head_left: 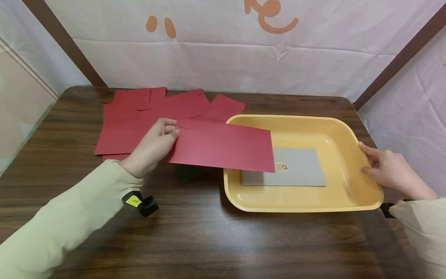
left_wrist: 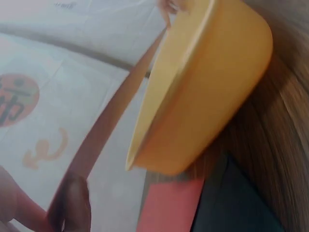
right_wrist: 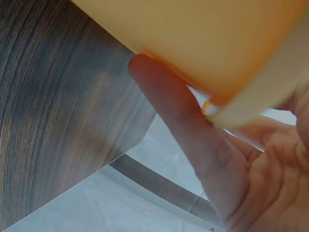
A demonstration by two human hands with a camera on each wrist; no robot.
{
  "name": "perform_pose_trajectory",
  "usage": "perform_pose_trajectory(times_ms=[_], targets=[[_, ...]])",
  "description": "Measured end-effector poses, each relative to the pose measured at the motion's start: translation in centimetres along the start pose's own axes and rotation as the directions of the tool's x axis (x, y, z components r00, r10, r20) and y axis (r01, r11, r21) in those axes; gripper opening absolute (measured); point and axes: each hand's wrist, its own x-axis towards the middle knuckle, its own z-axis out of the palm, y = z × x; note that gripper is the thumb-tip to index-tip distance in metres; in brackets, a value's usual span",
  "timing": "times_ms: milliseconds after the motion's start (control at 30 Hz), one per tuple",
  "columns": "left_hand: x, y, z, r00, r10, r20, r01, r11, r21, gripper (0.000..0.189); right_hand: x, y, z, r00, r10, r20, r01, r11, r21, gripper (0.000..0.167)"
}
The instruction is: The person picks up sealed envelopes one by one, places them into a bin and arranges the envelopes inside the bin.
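Observation:
My left hand [head_left: 153, 145] pinches a red envelope [head_left: 224, 145] by its left end. The envelope's right part reaches over the left rim of a yellow plastic tray [head_left: 299, 210]. Edge-on, the same envelope [left_wrist: 108, 121] shows as a thin strip in the left wrist view. Inside the tray lies a flat grey card [head_left: 299, 166] with a small printed mark, its upper left part covered by the envelope. At the tray's right side my right hand [head_left: 397, 170] grips the rim, with a finger [right_wrist: 174, 106] against the outer wall in the right wrist view.
Several red envelopes [head_left: 120, 135] lie overlapping on the wooden table [head_left: 195, 240] at the back left. A dark green flat piece [head_left: 191, 175] shows below the raised envelope, left of the tray. White printed cloth [head_left: 223, 58] hangs behind the table.

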Motion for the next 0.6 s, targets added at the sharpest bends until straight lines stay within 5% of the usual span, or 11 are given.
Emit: perform_pose_trajectory(times_ms=[600], targets=[[1.9, 3.2, 6.5, 0.984, 0.038, 0.174, -0.027, 0.997, -0.068, 0.044, -0.4, -0.2, 0.0, 1.0, -0.017, -0.024, 0.017, 1.0, -0.007, 0.067]])
